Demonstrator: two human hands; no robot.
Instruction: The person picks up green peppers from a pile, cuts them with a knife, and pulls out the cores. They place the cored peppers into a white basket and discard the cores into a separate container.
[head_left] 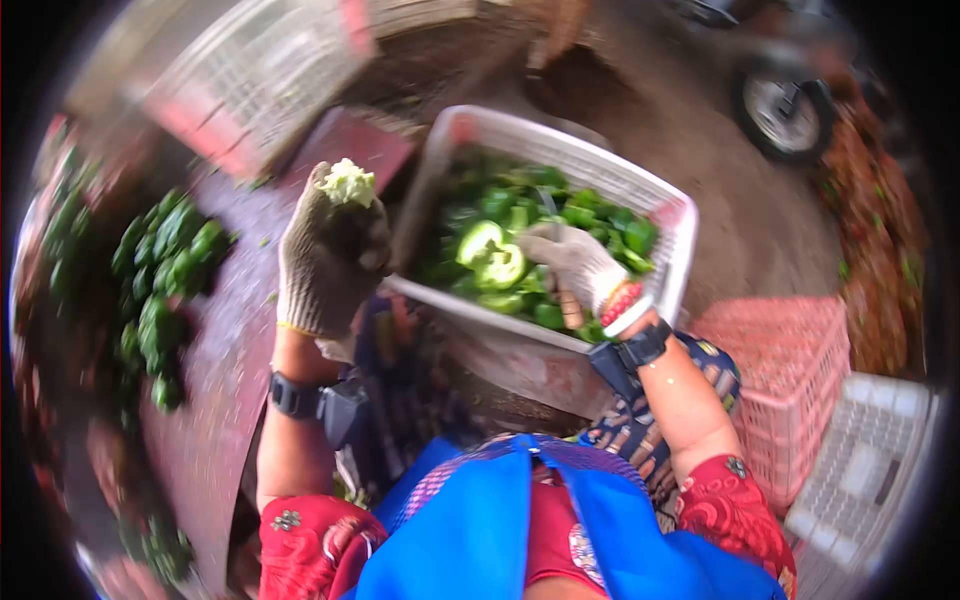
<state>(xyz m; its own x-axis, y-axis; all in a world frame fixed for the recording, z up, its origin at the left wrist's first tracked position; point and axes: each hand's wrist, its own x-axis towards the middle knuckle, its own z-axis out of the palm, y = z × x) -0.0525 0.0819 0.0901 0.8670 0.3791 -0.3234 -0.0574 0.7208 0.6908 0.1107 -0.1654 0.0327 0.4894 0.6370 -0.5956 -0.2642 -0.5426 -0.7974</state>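
My left hand [335, 255], in a knitted work glove, is raised left of the crate. Its fingers are closed round a pale green pepper core [348, 183] with seeds. My right hand [575, 262], gloved too, is closed over the crate. A thin blade-like strip shows above its fingers and a brown handle [570, 308] below, which looks like a knife. Beside those fingers an opened green pepper [490, 256] shows its pale inside. It lies on many green pepper pieces [600, 212] in a white plastic crate [560, 130]. Motion blurs parts of the view.
At left, whole green peppers [165, 265] lie on a reddish board [215, 330]. A white and red crate [260, 85] stands behind. On the right are a pink crate [780, 390], a grey-white crate [865, 465] and a wheel [785, 110].
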